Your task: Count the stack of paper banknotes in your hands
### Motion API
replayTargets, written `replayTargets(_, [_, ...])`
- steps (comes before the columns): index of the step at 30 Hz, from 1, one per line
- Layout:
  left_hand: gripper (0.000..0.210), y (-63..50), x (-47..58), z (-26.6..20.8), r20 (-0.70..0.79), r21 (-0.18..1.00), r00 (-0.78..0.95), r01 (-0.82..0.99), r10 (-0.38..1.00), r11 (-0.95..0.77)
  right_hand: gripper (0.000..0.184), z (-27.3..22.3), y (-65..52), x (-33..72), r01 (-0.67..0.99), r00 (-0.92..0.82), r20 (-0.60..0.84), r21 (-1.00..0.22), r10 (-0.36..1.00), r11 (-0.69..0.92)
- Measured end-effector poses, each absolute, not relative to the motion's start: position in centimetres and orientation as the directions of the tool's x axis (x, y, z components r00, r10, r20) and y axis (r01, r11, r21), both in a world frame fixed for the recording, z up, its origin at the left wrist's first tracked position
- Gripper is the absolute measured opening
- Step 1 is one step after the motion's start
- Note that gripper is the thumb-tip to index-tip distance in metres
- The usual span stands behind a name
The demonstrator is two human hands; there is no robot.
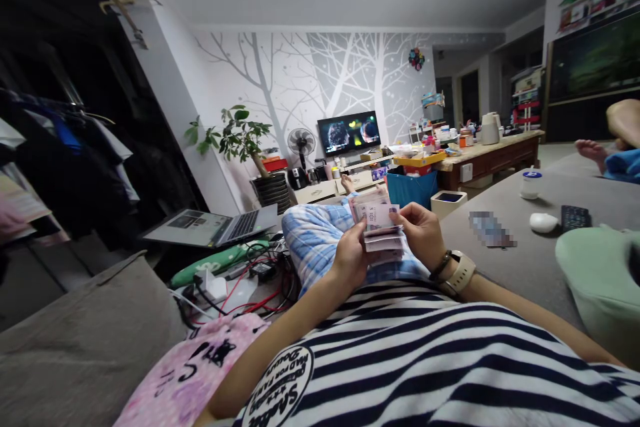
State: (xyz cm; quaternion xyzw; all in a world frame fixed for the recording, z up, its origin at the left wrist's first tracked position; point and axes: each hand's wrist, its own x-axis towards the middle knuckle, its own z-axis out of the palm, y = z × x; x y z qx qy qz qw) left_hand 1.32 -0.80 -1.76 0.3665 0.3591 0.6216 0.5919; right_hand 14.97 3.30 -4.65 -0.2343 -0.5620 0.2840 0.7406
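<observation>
A stack of pale pink and purple banknotes [381, 215] is held above my lap, its notes fanned and partly folded. My left hand [351, 255] is closed round the lower left side of the stack, thumb on top. My right hand [421, 232] pinches the right edge of the upper note between thumb and fingers. A dark bracelet and a light watch [460, 272] sit on my right wrist. Under the notes are my legs in blue plaid trousers [313, 233].
Left of my legs, an open laptop [215, 227] stands near tangled cables [260, 273] and a pink blanket [200, 373]. On the grey sofa [505, 197] at right are a white mouse [543, 223], a lidded jar [531, 185] and a green bag [600, 273]. Another person's foot [591, 152] shows beyond.
</observation>
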Motion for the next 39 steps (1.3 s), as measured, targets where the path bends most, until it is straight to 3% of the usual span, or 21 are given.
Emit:
replayTargets(5, [0.023,-0.5,0.9,-2.1,0.053,0.926,-0.026,-0.373,0.998,-0.059,0.038,-4.9,3.6,15.1,-0.145,0.213,0.708,-0.659,0.673,0.738])
replayTargets(13, [0.027,0.0,-1.0,-0.5,-0.046,0.987,0.089,-0.149,0.995,0.059,0.032,-5.0,4.2,15.3,-0.256,0.121,0.676,-0.687,0.727,0.680])
replayTargets(21, [0.028,0.7,-0.7,-1.5,-0.103,0.919,0.174,-0.361,0.979,0.161,0.025,-5.0,4.3,15.2,-0.261,0.118,0.663,-0.697,0.739,0.667])
replayTargets(27, [0.035,0.4,0.1,-1.9,-0.140,0.892,0.189,-0.402,0.972,0.207,0.031,-5.0,4.2,15.3,-0.227,0.125,0.643,-0.723,0.755,0.653])
replayTargets(39, [0.029,-0.6,1.4,-2.0,-0.020,0.875,0.018,-0.483,1.000,0.026,0.029,-4.6,3.1,15.2,-0.221,0.112,0.721,-0.653,0.684,0.724])
